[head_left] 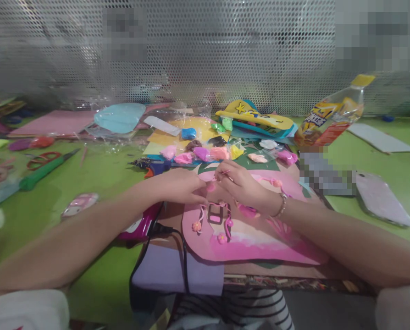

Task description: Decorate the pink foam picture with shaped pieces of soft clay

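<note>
Right fingers [221, 167]: pinched together, and they seem to have a thin pink strip [226, 172] between them!
Left fingers [198, 184]: bent in close beside a small pink piece [210, 186]; gripping or just touching, can't tell from here.
Pink board [260, 251]: right beneath both hands, near the counter's front edge.
Flowers and strands: looking well advanced, with little flowers [221, 238] and twisted strands [229, 224] already on the board's left half.
Bare stretch: pale middle carries less, so there appears to be room left, though the forearm hides plenty.
Clay bags [201, 153]: lined up beyond the board's far edge, many colours, lumps inside.
Green counter [105, 279]: busy all over, bottle [329, 120] toward the far right corner, pale phone [384, 198] by the right edge.
Metal screen [191, 50]: perforated, walling off the far edge.
</note>
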Demonstrator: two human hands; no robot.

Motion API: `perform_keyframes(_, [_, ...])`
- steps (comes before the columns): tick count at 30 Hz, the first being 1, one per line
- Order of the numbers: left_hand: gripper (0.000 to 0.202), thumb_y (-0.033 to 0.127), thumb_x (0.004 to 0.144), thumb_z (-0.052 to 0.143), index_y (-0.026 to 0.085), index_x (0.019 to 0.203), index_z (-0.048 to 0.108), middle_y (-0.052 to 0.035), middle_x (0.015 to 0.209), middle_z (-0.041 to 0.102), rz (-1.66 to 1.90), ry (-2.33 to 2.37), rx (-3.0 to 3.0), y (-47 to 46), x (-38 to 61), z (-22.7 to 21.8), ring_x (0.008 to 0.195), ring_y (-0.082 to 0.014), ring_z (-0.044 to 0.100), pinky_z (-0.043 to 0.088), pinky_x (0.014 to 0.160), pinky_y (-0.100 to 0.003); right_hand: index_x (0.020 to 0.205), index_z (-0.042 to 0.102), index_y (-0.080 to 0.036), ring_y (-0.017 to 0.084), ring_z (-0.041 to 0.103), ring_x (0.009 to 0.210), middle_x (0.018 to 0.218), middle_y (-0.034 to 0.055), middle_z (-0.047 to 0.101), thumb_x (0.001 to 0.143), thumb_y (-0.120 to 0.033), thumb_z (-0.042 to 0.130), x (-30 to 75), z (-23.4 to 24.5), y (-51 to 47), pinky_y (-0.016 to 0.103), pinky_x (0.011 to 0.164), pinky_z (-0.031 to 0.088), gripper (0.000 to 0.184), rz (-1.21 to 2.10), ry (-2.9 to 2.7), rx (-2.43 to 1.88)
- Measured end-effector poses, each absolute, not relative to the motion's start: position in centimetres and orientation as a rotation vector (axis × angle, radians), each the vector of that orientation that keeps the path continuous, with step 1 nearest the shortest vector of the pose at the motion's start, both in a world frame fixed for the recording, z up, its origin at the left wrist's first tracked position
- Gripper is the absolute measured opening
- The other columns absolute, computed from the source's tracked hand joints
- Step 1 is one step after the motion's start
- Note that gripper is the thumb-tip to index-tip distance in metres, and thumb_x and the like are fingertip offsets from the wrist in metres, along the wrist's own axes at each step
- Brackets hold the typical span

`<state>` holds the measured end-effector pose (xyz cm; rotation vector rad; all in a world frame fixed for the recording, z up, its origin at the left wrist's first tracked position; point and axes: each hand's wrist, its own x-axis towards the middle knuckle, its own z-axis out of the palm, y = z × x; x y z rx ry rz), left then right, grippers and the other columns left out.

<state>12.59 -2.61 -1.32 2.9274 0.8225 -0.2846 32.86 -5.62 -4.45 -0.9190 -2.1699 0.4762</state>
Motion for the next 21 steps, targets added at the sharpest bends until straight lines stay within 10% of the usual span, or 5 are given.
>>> perform_keyframes(21, [0.032, 0.049, 0.083, 0.051, 0.024, 0.101, 0.061, -0.0026, 0.075, 0.065, -0.273, 0.848, 2.909, -2.61, 12.91, -1.45, 0.064, -0.0180, 0.058, 0.028, 0.050, -0.026, 0.076, 0.043, -0.020, 0.016, 0.047, 0.077, 0.078, 0.0035, 0.051, 0.091, -0.013, 0.035, 32.69, -4.17, -5.98, 0.031, 0.072, 0.041, 0.018, 0.448, -2.196, -0.894])
